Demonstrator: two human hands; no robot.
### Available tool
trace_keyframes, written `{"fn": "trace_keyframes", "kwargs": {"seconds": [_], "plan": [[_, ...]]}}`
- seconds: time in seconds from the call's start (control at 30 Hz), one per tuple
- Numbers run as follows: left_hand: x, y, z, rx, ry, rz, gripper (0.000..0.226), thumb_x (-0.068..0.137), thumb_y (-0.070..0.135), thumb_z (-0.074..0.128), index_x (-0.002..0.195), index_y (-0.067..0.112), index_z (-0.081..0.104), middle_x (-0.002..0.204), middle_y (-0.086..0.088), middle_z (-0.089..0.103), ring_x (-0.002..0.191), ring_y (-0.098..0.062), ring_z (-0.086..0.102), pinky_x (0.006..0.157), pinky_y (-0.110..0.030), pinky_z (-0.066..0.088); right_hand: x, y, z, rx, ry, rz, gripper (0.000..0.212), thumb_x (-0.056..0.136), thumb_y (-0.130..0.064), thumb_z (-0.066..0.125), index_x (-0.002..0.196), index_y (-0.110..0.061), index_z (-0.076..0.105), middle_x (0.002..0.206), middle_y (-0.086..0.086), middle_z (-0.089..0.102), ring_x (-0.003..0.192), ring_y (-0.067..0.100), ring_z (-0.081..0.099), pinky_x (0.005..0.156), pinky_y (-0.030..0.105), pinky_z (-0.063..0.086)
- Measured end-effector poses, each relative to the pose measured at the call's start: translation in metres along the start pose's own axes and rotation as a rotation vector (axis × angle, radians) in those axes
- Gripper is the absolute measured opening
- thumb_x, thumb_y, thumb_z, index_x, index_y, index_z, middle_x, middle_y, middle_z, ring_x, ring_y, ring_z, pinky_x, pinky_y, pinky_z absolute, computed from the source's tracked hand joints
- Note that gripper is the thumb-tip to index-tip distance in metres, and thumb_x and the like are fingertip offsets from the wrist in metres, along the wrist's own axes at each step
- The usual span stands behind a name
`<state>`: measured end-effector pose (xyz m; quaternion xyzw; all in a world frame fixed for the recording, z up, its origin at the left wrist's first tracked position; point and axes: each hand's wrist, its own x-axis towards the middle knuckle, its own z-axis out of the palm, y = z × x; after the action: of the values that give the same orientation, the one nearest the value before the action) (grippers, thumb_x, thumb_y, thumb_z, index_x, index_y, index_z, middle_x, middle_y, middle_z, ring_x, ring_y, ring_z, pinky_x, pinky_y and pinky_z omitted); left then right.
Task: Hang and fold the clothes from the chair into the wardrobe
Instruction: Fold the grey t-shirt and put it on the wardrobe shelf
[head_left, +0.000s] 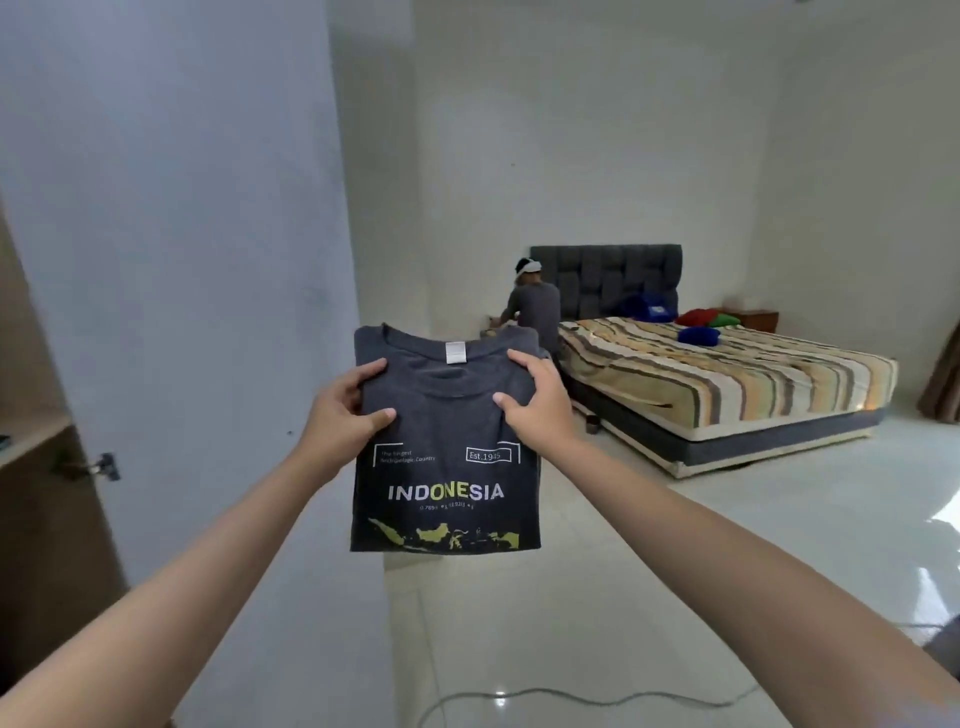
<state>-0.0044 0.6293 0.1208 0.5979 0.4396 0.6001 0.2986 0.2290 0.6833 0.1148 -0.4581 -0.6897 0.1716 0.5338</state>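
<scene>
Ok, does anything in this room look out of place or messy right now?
A pale cable trails loose across the glossy floor, and blue, red and green cloth bundles lie scattered on the striped bed. The folded dark grey T-shirt looks neat.

Folded dark charcoal-grey cotton T-shirt (447, 447), frame centre: white neck label, white frame lines and small print, "INDONESIA" in white with "ONE" in yellow, yellow map shapes along the bottom edge.

Pale bluish-white wardrobe door (171, 260), left; brown wooden wardrobe interior (47, 519), far left.

Bed with striped cover (727, 369), right of centre: cream, orange-yellow, grey and brown stripes.

Dark grey tufted headboard (608, 275).

Cushions on the bed: blue (698, 335), red (696, 316), green (724, 320).

Glossy white tiled floor (675, 597). White walls (571, 130).
</scene>
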Motion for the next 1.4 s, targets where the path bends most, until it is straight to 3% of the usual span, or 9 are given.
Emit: {"fn": "trace_keyframes", "kwargs": {"seconds": [0.13, 0.27, 0.6, 0.7, 0.8, 0.87, 0.97, 1.07, 1.4], "plan": [[0.000, -0.005, -0.075, 0.134, 0.141, 0.004, 0.066, 0.081, -0.007, 0.066, 0.137, 0.019, 0.046, 0.127, -0.003, 0.055, 0.109, -0.012, 0.060, 0.092, -0.028, 0.052, 0.027, -0.023, 0.091, 0.111, -0.128, -0.074, 0.057, 0.081, -0.015, 0.071, 0.133, -0.024, 0.050, 0.139, 0.002, 0.043, 0.132, 0.019, 0.039, 0.105, 0.027, 0.034], [-0.005, -0.014, -0.140, 0.278, 0.275, 0.001, 0.068, 0.081, 0.000, 0.068, 0.139, 0.027, 0.043, 0.133, 0.000, 0.052, 0.116, -0.013, 0.056, 0.098, -0.034, 0.049, 0.049, -0.049, 0.172, 0.237, -0.270, -0.177, 0.059, 0.080, -0.012, 0.071, 0.134, -0.023, 0.049, 0.133, 0.000, 0.045, 0.126, 0.014, 0.044, 0.100, 0.020, 0.032], [-0.016, -0.007, -0.248, 0.468, 0.707, 0.022, 0.069, 0.081, -0.004, 0.067, 0.138, 0.027, 0.045, 0.132, 0.003, 0.052, 0.113, -0.009, 0.058, 0.093, -0.029, 0.052, 0.105, -0.123, 0.343, 0.553, -0.618, -0.434, 0.070, 0.076, -0.010, 0.074, 0.139, -0.023, 0.045, 0.138, 0.001, 0.045, 0.128, 0.013, 0.043, 0.107, 0.027, 0.035], [-0.022, 0.004, -0.269, 0.468, 0.835, 0.034, 0.069, 0.080, -0.010, 0.064, 0.137, 0.025, 0.046, 0.135, 0.002, 0.051, 0.113, -0.009, 0.057, 0.093, -0.027, 0.051, 0.121, -0.153, 0.375, 0.648, -0.713, -0.541, 0.073, 0.074, -0.009, 0.076, 0.138, -0.022, 0.045, 0.135, 0.001, 0.048, 0.125, 0.013, 0.046, 0.103, 0.021, 0.034], [-0.031, 0.024, -0.284, 0.493, 0.980, 0.069, 0.070, 0.079, -0.014, 0.063, 0.137, 0.022, 0.046, 0.137, -0.001, 0.050, 0.118, -0.014, 0.055, 0.096, -0.030, 0.049, 0.139, -0.187, 0.401, 0.741, -0.818, -0.636, 0.077, 0.069, -0.011, 0.081, 0.137, -0.021, 0.046, 0.136, 0.002, 0.049, 0.125, 0.014, 0.047, 0.106, 0.026, 0.037], [-0.038, 0.040, -0.290, 0.527, 1.071, 0.092, 0.071, 0.078, -0.016, 0.062, 0.137, 0.020, 0.046, 0.133, 0.002, 0.052, 0.114, -0.011, 0.057, 0.094, -0.028, 0.050, 0.150, -0.213, 0.414, 0.830, -0.872, -0.685, 0.081, 0.064, -0.009, 0.086, 0.135, -0.017, 0.049, 0.135, 0.002, 0.051, 0.123, 0.014, 0.049, 0.108, 0.030, 0.039], [-0.047, 0.061, -0.301, 0.535, 1.162, 0.113, 0.071, 0.077, -0.016, 0.061, 0.137, 0.020, 0.047, 0.123, 0.008, 0.057, 0.106, -0.007, 0.060, 0.083, -0.020, 0.054, 0.160, -0.253, 0.428, 0.932, -0.968, -0.735, 0.082, 0.060, -0.005, 0.088, 0.133, -0.012, 0.052, 0.131, 0.000, 0.052, 0.119, 0.010, 0.050, 0.104, 0.022, 0.040], [-0.049, 0.080, -0.318, 0.578, 1.237, 0.125, 0.071, 0.078, -0.015, 0.062, 0.138, 0.019, 0.046, 0.118, 0.011, 0.058, 0.107, -0.006, 0.059, 0.085, -0.020, 0.053, 0.168, -0.293, 0.446, 0.997, -1.034, -0.785, 0.083, 0.058, -0.006, 0.089, 0.133, -0.013, 0.053, 0.132, 0.000, 0.052, 0.121, 0.011, 0.051, 0.103, 0.023, 0.042], [-0.030, 0.102, -0.397, 0.828, 1.396, 0.068, 0.071, 0.079, -0.014, 0.060, 0.140, 0.018, 0.043, 0.126, 0.004, 0.049, 0.109, -0.007, 0.051, 0.079, -0.007, 0.048, 0.166, -0.380, 0.531, 1.038, -1.171, -0.716, 0.087, 0.056, -0.003, 0.088, 0.133, -0.016, 0.052, 0.132, 0.003, 0.054, 0.119, 0.014, 0.053, 0.102, 0.027, 0.043]]}}
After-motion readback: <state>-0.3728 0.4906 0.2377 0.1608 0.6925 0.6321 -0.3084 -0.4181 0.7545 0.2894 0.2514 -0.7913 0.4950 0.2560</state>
